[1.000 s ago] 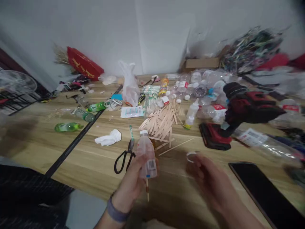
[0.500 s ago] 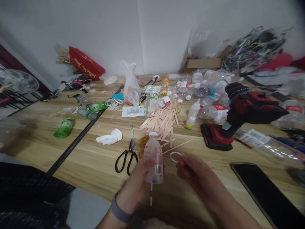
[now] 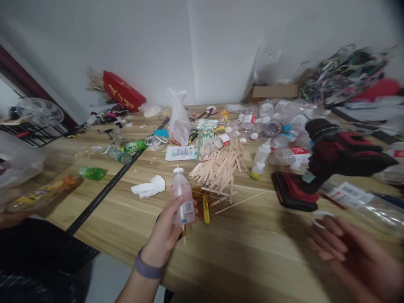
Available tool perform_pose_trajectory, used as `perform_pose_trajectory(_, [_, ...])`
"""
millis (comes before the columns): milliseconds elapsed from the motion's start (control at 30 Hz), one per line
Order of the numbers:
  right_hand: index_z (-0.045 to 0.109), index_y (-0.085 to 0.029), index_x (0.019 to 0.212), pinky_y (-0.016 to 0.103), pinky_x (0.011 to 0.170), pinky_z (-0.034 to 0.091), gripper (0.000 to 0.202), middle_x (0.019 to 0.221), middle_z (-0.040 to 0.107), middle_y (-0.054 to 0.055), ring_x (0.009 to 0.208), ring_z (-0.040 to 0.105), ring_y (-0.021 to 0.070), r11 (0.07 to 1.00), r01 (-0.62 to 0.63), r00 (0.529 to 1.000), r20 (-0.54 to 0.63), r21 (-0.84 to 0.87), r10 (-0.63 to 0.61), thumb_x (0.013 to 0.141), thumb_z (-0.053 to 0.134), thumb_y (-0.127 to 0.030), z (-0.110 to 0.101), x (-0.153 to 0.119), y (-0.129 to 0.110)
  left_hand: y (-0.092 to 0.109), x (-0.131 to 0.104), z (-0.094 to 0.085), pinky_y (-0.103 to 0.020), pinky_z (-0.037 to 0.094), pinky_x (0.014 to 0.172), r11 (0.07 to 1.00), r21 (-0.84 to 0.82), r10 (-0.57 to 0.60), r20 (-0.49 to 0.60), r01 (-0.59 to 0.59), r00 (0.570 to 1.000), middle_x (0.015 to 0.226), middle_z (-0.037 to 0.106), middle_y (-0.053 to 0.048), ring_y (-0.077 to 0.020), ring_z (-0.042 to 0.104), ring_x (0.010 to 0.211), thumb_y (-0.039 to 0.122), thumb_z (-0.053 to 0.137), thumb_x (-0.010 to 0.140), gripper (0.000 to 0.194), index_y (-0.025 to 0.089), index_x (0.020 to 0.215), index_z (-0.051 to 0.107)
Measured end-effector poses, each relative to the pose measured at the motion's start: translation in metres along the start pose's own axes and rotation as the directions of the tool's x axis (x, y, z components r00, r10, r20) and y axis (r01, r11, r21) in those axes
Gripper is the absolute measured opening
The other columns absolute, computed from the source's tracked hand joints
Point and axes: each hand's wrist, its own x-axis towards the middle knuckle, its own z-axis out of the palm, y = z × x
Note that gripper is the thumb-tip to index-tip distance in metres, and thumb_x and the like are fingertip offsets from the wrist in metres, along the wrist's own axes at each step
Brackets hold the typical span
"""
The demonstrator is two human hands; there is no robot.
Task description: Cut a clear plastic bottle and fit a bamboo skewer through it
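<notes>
My left hand (image 3: 167,229) is wrapped round a small clear plastic bottle (image 3: 183,200) with a white cap. The bottle is held tilted above the table, and a thin stick (image 3: 184,235) shows below its base. Over at the right, my right hand (image 3: 341,242) is closed, with a thin white ring (image 3: 319,223) at its fingertips; motion blurs it a little. Just right of the bottle lies a yellow-handled tool (image 3: 205,208), its kind unclear. Beyond it is a pile of flat wooden sticks (image 3: 219,166).
A red and black cordless drill (image 3: 331,160) stands near my right hand. Clear bottles (image 3: 290,155) crowd the back right. A crumpled tissue (image 3: 149,187) and a green bottle (image 3: 92,173) lie to the left. Another person's hand (image 3: 12,219) is by a yellow-labelled bottle (image 3: 41,194).
My right hand has moved away to the right with the ring. My left hand and the bottle shifted left. The black scissors no longer show; a yellow-labelled bottle appears beside the other person.
</notes>
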Motion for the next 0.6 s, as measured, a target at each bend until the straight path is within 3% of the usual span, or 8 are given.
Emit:
perform_pose_trajectory(67, [0.049, -0.022, 0.053, 0.029, 0.042, 0.032, 0.061, 0.051, 0.033, -0.003, 0.047, 0.030, 0.0106, 0.997, -0.069, 0.996, 0.058, -0.037, 0.071, 0.045, 0.094, -0.062, 0.030, -0.010, 0.006, -0.006, -0.001, 0.007, -0.029, 0.057, 0.057, 1.000, 0.012, -0.017, 0.028, 0.017, 0.999, 0.075, 0.076, -0.006, -0.0196, 0.070, 0.062, 0.033, 0.090, 0.059, 0.038, 0.013, 0.086, 0.072])
perform_pose_trajectory(233, [0.054, -0.019, 0.061, 0.026, 0.049, 0.028, 0.057, 0.054, 0.038, -0.004, 0.053, 0.031, 0.0099, 0.998, -0.042, 0.947, 0.318, -0.055, 0.057, 0.067, 0.086, -0.066, 0.082, -0.016, 0.032, -0.020, -0.005, 0.021, -0.029, 0.053, 0.057, 0.998, 0.026, -0.060, 0.137, 0.057, 0.989, 0.072, 0.074, -0.004, -0.0191, 0.067, 0.061, 0.040, 0.095, 0.049, 0.050, 0.016, 0.085, 0.071])
perform_pose_trajectory(300, [0.055, -0.019, 0.064, 0.025, 0.050, 0.027, 0.057, 0.054, 0.041, -0.004, 0.052, 0.031, 0.0098, 0.996, -0.068, 0.919, 0.384, -0.061, 0.086, 0.069, 0.084, -0.068, 0.096, -0.015, 0.039, -0.025, -0.008, 0.024, -0.027, 0.050, 0.054, 0.997, 0.044, -0.075, 0.182, 0.069, 0.980, 0.071, 0.073, -0.004, -0.0174, 0.064, 0.058, 0.043, 0.096, 0.048, 0.051, 0.015, 0.083, 0.071])
perform_pose_trajectory(467, [0.061, -0.017, 0.067, 0.025, 0.053, 0.028, 0.060, 0.053, 0.044, -0.004, 0.053, 0.036, 0.0101, 0.984, -0.126, 0.862, 0.477, -0.127, 0.172, 0.059, 0.088, -0.070, 0.118, -0.015, 0.042, -0.033, -0.015, 0.029, -0.025, 0.048, 0.055, 0.993, 0.104, -0.090, 0.303, 0.061, 0.949, 0.070, 0.070, -0.003, -0.0148, 0.061, 0.060, 0.048, 0.093, 0.053, 0.047, 0.015, 0.079, 0.073])
perform_pose_trajectory(600, [0.059, -0.017, 0.065, 0.025, 0.053, 0.029, 0.054, 0.055, 0.042, -0.004, 0.054, 0.034, 0.0097, 0.988, -0.125, 0.860, 0.487, -0.091, 0.154, 0.068, 0.086, -0.065, 0.111, -0.012, 0.044, -0.033, -0.016, 0.027, -0.027, 0.049, 0.056, 0.992, 0.098, -0.103, 0.288, 0.078, 0.952, 0.069, 0.070, -0.003, -0.0155, 0.061, 0.059, 0.046, 0.093, 0.054, 0.044, 0.016, 0.080, 0.074])
